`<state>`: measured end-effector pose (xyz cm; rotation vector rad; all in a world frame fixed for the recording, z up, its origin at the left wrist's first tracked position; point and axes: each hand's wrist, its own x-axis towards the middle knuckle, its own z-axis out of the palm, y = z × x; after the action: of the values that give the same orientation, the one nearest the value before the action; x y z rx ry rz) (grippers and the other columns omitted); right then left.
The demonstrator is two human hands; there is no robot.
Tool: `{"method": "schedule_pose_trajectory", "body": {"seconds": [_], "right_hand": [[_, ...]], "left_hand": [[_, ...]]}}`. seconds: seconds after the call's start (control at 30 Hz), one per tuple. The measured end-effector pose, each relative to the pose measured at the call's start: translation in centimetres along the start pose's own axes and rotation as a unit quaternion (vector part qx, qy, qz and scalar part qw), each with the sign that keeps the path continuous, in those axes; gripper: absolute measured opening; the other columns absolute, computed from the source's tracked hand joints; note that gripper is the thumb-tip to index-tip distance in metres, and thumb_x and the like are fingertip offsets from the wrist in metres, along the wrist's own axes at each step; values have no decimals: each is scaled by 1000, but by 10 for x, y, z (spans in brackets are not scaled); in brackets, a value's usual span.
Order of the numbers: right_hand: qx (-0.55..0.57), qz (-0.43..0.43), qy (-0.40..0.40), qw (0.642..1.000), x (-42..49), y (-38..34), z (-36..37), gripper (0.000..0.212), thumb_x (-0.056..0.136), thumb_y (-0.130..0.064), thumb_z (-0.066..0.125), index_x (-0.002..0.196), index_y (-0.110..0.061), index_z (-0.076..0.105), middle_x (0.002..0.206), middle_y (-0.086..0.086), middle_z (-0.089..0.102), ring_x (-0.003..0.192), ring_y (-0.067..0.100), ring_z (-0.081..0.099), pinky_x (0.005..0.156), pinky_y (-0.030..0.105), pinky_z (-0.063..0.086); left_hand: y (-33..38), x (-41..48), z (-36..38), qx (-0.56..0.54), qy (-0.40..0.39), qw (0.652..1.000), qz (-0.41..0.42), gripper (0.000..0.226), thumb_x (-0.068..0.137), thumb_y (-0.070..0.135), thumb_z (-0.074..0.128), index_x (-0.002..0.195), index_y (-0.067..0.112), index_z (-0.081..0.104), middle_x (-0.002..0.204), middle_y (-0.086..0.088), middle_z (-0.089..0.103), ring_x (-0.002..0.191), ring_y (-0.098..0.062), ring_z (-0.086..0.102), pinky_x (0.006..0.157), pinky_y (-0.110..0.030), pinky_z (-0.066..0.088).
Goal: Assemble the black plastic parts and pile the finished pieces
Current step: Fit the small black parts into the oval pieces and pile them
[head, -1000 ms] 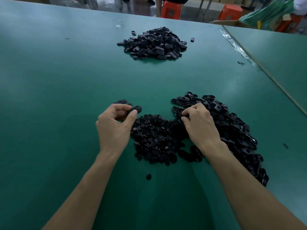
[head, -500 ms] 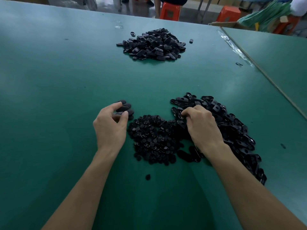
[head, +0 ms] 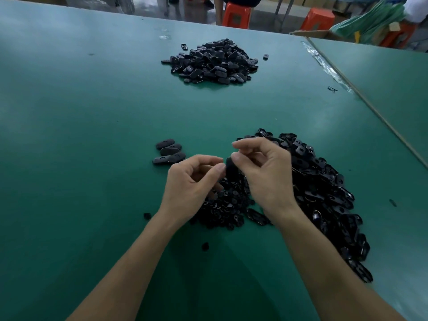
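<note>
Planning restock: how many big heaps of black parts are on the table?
3: far heap, small-parts heap near centre, long heap at right; none seems hidden.

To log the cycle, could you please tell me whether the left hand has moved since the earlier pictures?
Yes: the left hand has drawn off the row of black oval plastic pieces, rightward toward the right hand.

My surface (head: 81,112) is plain dark green. The plastic parts are all black: the far pile (head: 210,62), the near heaps (head: 324,193), the piece (head: 230,166) my right hand (head: 266,179) pinches. The stools (head: 236,16) are orange.
</note>
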<state>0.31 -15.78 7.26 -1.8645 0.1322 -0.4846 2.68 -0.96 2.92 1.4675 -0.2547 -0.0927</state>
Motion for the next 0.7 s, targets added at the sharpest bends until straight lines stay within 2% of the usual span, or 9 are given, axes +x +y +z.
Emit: {"method": "schedule_pose_trajectory", "body": {"seconds": [0.1, 0.2, 0.27, 0.37, 0.43, 0.57, 0.63, 0.7], "right_hand": [[73, 30, -7, 997, -10, 1, 13, 30, 86, 1, 71, 86, -29, 74, 80, -4, 70, 76, 10, 67, 75, 25, 55], [57, 39, -22, 997, -14, 5, 15, 24, 88, -2, 71, 89, -26, 74, 80, -5, 67, 74, 9, 63, 72, 23, 51], [25, 46, -53, 997, -14, 7, 12, 19, 89, -7, 71, 95, -25, 75, 83, -5, 66, 73, 9, 62, 72, 23, 51], [-1, 66, -116, 991, -13, 8, 5, 17, 92, -18, 71, 99, -33, 74, 82, -4, 72, 67, 8, 64, 69, 24, 53], [0, 72, -131, 989, -13, 8, 3, 14, 90, -21, 74, 96, -34, 74, 80, -2, 73, 63, 9, 64, 65, 25, 55], [22, 84, -143, 986, -11, 11, -2, 8, 86, -21, 79, 91, -23, 73, 78, 6, 73, 68, 17, 68, 70, 36, 59], [32, 91, -138, 986, -12, 14, -3, 7, 87, -20, 77, 89, -21, 70, 78, 6, 73, 70, 21, 69, 69, 33, 60], [41, 99, -127, 986, -13, 16, -3, 7, 89, -19, 74, 88, -21, 69, 78, 3, 73, 71, 18, 69, 66, 26, 57]], "left_hand": [[0, 0, -2, -26, -23, 999, -13, 16, 80, 29, 76, 92, 18, 72, 75, -5, 76, 61, -15, 71, 53, -24, 55], [-1, 0, -5, -39, -26, 999, -18, 18, 79, 25, 75, 91, 12, 73, 77, -8, 76, 63, -16, 72, 56, -24, 57], [-2, 0, -8, -45, -21, 999, -21, 17, 79, 25, 75, 92, 14, 74, 79, -7, 77, 66, -15, 72, 58, -23, 57], [-5, 2, -14, -31, -30, 999, -3, 14, 83, 23, 73, 96, 22, 77, 89, -3, 78, 80, -14, 73, 73, -25, 59], [-7, 2, -16, -27, -42, 999, 0, 19, 84, 24, 73, 102, 22, 76, 93, -3, 78, 86, -16, 73, 79, -25, 58], [-8, 2, -18, -51, -26, 998, -25, 30, 76, 35, 80, 104, 27, 73, 82, -4, 76, 75, -13, 68, 73, -25, 56], [-9, 2, -19, -63, -18, 997, -30, 27, 75, 34, 81, 100, 28, 74, 80, -2, 75, 72, -12, 66, 69, -23, 56], [-9, 3, -19, -71, -22, 997, -28, 24, 77, 24, 82, 99, 24, 73, 80, 0, 74, 71, -10, 65, 67, -19, 54]]}}
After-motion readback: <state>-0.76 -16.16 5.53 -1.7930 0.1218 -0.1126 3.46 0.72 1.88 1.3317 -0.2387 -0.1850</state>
